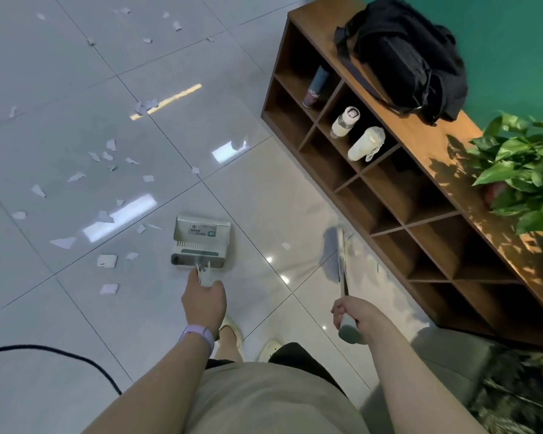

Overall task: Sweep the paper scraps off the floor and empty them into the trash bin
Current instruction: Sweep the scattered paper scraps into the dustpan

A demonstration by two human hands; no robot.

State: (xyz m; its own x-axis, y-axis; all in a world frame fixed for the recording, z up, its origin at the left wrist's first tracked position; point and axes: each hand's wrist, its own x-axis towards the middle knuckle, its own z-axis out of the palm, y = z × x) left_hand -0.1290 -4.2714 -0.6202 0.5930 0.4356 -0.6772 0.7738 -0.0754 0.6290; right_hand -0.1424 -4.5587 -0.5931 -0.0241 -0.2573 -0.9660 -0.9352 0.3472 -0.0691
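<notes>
Dustpan (pixel 201 242) handle in left hand's (pixel 203 300) closed grip; right hand (pixel 355 314) grips broom (pixel 342 267).

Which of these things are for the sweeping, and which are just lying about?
For the job: dustpan in left hand; broom in right hand; paper scraps.

Just there: black bag, bottles in shelf, plant, cable.

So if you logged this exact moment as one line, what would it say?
left hand: holds dustpan handle | right hand: holds broom | paper scraps: scattered on floor, unswept | trash bin: not visible
</notes>
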